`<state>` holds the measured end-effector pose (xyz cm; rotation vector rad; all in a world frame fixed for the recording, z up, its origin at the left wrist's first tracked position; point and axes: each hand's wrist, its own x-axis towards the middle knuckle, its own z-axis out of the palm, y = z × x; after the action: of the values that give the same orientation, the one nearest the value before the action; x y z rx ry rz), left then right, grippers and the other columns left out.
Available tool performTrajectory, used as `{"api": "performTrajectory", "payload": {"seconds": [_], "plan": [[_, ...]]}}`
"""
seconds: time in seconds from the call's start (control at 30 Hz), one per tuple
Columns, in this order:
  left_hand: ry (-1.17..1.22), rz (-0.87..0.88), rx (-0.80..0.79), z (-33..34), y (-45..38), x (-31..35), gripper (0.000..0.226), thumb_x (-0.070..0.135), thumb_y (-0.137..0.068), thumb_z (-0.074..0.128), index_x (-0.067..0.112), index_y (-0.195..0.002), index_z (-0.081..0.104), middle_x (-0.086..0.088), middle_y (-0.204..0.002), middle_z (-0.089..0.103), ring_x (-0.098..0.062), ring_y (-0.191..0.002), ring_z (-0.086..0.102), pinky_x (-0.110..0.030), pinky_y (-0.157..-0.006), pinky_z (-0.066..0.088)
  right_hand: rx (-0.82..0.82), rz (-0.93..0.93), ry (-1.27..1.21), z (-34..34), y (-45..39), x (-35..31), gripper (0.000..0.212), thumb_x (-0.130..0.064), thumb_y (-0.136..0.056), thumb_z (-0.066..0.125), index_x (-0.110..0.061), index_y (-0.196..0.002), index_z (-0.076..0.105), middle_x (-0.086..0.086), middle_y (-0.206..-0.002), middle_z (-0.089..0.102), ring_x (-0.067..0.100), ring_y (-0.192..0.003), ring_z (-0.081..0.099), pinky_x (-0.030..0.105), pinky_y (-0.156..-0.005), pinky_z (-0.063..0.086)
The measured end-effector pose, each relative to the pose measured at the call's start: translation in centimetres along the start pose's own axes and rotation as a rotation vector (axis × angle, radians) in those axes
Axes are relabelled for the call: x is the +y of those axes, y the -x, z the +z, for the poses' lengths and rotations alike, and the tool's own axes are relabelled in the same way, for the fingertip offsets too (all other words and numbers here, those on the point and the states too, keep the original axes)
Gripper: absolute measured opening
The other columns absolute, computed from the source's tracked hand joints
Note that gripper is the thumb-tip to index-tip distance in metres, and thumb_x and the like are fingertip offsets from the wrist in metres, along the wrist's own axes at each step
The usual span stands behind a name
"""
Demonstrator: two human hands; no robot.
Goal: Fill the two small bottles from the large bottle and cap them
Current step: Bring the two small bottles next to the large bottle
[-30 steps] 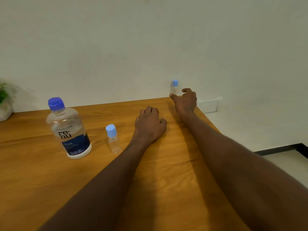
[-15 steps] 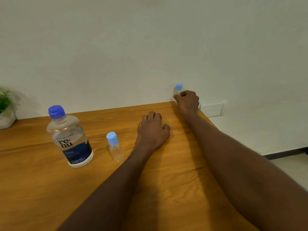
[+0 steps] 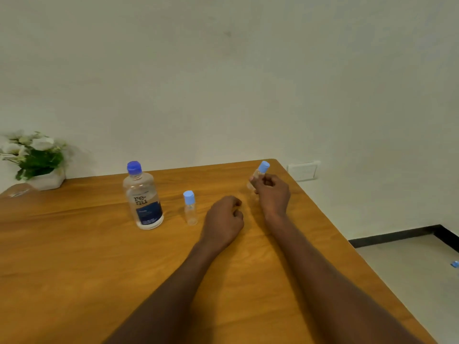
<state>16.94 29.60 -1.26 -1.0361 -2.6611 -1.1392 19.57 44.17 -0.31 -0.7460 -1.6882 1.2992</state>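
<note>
the right hand (image 3: 272, 194) pinches one small bottle (image 3: 258, 175) in curled fingers, tilted, near the table (image 3: 74, 269) corner; the left hand (image 3: 223, 219) rests loosely curled and holds nothing. a weak pinch could drop it over the edge. the other small bottle (image 3: 190, 208) and the large bottle (image 3: 142, 197) stand capped.

large bottle (image 3: 143, 198) upright, capped, small bottle (image 3: 190, 208) beside, another (image 3: 258, 175) tilted

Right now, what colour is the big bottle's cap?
Blue, on the large bottle; cap clearest in the head view.
</note>
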Motion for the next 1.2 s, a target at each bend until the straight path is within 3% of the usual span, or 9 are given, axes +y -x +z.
{"api": "performTrajectory", "payload": {"seconds": [0.1, 0.23, 0.33, 0.47, 0.57, 0.73, 0.93, 1.07, 1.2], "plan": [[0.018, 0.025, -0.003, -2.1, 3.8, -0.5, 0.032, 0.010, -0.096, 0.058, 0.015, -0.125, 0.070, 0.001, -0.129, 0.071, -0.013, -0.119, 0.065, -0.021, -0.097, 0.046, -0.035, -0.007, 0.057, 0.0, 3.4, -0.9, 0.030, -0.038, -0.086, 0.084, -0.014, -0.103, 0.079, -0.008, -0.088, 0.074, 0.004, -0.082, 0.066, 0.015, -0.066, 0.043], [0.032, 0.044, 0.018, -5.1, 7.8, -2.0, 0.030, 0.006, -0.095, 0.060, 0.018, -0.120, 0.072, 0.005, -0.126, 0.072, -0.010, -0.116, 0.066, -0.026, -0.101, 0.052, -0.130, -0.032, 0.075, 0.8, 6.9, -2.2, 0.027, -0.035, -0.084, 0.086, -0.016, -0.101, 0.078, -0.011, -0.087, 0.072, 0.005, -0.086, 0.067, 0.017, -0.069, 0.047], [0.035, 0.007, 0.060, -6.7, 10.2, -3.4, 0.027, 0.006, -0.093, 0.063, 0.022, -0.111, 0.075, 0.010, -0.119, 0.073, -0.005, -0.109, 0.067, -0.017, -0.094, 0.050, -0.191, -0.058, 0.090, 1.5, 8.9, -2.7, 0.021, -0.032, -0.082, 0.088, -0.018, -0.093, 0.077, -0.013, -0.082, 0.072, 0.002, -0.082, 0.067, 0.018, -0.070, 0.048], [0.027, -0.114, 0.268, -8.6, 11.1, -4.7, 0.018, 0.009, -0.093, 0.063, 0.021, -0.099, 0.076, 0.008, -0.099, 0.075, -0.007, -0.091, 0.067, -0.026, -0.083, 0.055, -0.238, -0.082, 0.133, 2.8, 10.6, -3.2, 0.021, -0.030, -0.079, 0.089, -0.015, -0.089, 0.079, -0.008, -0.080, 0.074, 0.002, -0.077, 0.067, 0.020, -0.069, 0.049], [0.081, -0.183, 0.384, -9.3, 10.4, -4.8, 0.019, 0.008, -0.094, 0.064, 0.016, -0.108, 0.074, 0.004, -0.100, 0.074, -0.010, -0.087, 0.066, -0.028, -0.079, 0.055, -0.253, -0.097, 0.186, 3.5, 11.0, -3.5, 0.023, -0.030, -0.079, 0.089, -0.014, -0.091, 0.078, -0.007, -0.079, 0.073, 0.004, -0.076, 0.067, 0.022, -0.069, 0.050], [0.072, -0.201, 0.395, -9.1, 9.1, -4.7, 0.032, 0.017, -0.096, 0.068, 0.014, -0.129, 0.070, 0.001, -0.117, 0.074, -0.014, -0.101, 0.071, -0.032, -0.089, 0.059, -0.269, -0.121, 0.216, 3.6, 10.7, -3.2, 0.025, -0.030, -0.079, 0.090, -0.014, -0.093, 0.079, -0.006, -0.081, 0.074, 0.004, -0.077, 0.068, 0.021, -0.070, 0.051], [0.031, -0.204, 0.410, -9.0, 7.7, -5.1, 0.037, 0.025, -0.096, 0.071, 0.013, -0.130, 0.070, -0.002, -0.119, 0.075, -0.016, -0.107, 0.070, -0.036, -0.093, 0.058, -0.286, -0.155, 0.286, 3.8, 10.6, -3.0, 0.032, -0.031, -0.079, 0.090, -0.013, -0.103, 0.079, -0.005, -0.089, 0.076, 0.011, -0.084, 0.070, 0.030, -0.080, 0.058], [0.070, -0.219, 0.448, -9.0, 7.9, -5.2, 0.033, 0.024, -0.094, 0.072, 0.014, -0.126, 0.072, 0.000, -0.110, 0.076, -0.012, -0.100, 0.070, -0.031, -0.087, 0.059, -0.294, -0.128, 0.343, 3.7, 10.8, -3.1, 0.066, -0.034, -0.076, 0.093, -0.013, -0.133, 0.067, 0.001, -0.116, 0.070, 0.016, -0.104, 0.066, 0.035, -0.089, 0.058], [0.168, -0.232, 0.484, -9.4, 8.3, -4.8, 0.016, 0.020, -0.094, 0.071, 0.015, -0.108, 0.075, 0.004, -0.095, 0.074, -0.010, -0.089, 0.069, -0.021, -0.073, 0.053, -0.288, -0.124, 0.330, 2.8, 11.5, -3.4, 0.069, -0.019, -0.078, 0.088, -0.020, -0.136, 0.053, 0.004, -0.123, 0.054, 0.013, -0.092, 0.060, 0.024, -0.072, 0.050]]}}
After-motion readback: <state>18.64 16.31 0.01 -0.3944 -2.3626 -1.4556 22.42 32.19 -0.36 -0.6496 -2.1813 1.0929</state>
